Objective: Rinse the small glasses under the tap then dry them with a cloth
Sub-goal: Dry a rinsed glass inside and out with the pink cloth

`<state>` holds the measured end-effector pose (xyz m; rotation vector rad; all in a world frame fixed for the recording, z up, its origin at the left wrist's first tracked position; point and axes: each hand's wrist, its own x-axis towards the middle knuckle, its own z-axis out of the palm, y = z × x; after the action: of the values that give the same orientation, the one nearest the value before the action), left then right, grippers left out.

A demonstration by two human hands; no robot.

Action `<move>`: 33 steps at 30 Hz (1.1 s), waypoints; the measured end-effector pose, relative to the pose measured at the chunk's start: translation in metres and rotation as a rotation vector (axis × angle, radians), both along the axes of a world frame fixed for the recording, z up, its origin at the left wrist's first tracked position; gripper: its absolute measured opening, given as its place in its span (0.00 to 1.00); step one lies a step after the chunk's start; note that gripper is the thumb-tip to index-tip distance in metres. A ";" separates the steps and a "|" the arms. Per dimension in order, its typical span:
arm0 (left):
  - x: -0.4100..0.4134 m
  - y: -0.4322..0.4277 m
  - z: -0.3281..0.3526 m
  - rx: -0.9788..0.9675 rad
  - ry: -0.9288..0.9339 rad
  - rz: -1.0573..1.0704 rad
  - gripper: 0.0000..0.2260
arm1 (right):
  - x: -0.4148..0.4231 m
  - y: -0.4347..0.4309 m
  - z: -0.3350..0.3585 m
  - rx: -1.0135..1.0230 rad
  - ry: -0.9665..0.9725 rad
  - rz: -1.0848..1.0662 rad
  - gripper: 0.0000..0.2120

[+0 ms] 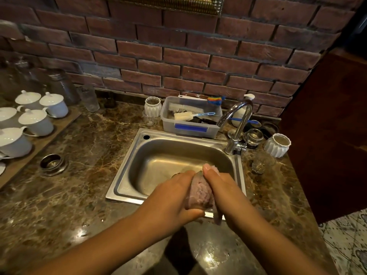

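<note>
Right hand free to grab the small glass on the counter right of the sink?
Probably not yet: the right hand grips the cloth together with the left hand. The way to the glass looks unobstructed.

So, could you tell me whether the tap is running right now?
Off, as far as I can see: no stream falls from the tap into the sink.

Whatever the cloth [199, 192] wraps stays out of sight, gripped between the left hand [174, 197] and right hand [220, 187]. The sink drain [175, 175] only peeks from behind the left hand. Far to the left of the hands, white cups [12, 141] run off the edge, and the glass jars [59, 84] beyond them are blurred.
</note>
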<state>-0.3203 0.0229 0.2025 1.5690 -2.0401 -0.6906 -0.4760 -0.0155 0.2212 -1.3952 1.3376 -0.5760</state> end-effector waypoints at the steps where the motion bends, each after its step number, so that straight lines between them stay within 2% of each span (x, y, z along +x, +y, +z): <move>1: 0.006 0.003 -0.002 0.019 0.043 0.021 0.33 | 0.002 0.000 -0.001 0.017 -0.020 -0.003 0.27; 3: 0.019 0.011 -0.009 0.077 0.121 0.086 0.33 | 0.003 0.000 -0.002 0.112 -0.157 -0.078 0.25; 6: 0.042 0.022 -0.024 0.183 0.233 0.267 0.28 | -0.003 -0.005 -0.003 0.276 -0.450 -0.302 0.24; 9: 0.062 0.031 -0.033 0.268 0.426 0.408 0.30 | -0.005 -0.006 -0.008 0.390 -0.669 -0.413 0.22; 12: 0.069 0.039 -0.034 0.273 0.628 0.452 0.29 | 0.012 0.007 -0.022 0.419 -0.683 -0.453 0.14; 16: 0.069 0.043 -0.035 0.284 0.839 0.485 0.27 | 0.051 0.026 -0.037 0.391 -0.711 -0.448 0.14; 21: 0.086 0.051 -0.040 0.250 0.780 0.483 0.30 | 0.094 0.037 -0.045 0.317 -0.724 -0.311 0.17; 26: 0.130 0.063 -0.052 0.297 0.738 0.466 0.38 | 0.133 0.046 -0.059 0.296 -0.591 -0.165 0.17; 33: 0.194 0.088 -0.101 0.349 0.711 0.508 0.36 | 0.189 0.058 -0.094 0.589 -0.763 -0.301 0.16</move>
<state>-0.1268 0.1110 0.1017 1.6104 -0.9970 -1.2166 -0.2868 0.0424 0.1273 -0.4126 0.9621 -0.7374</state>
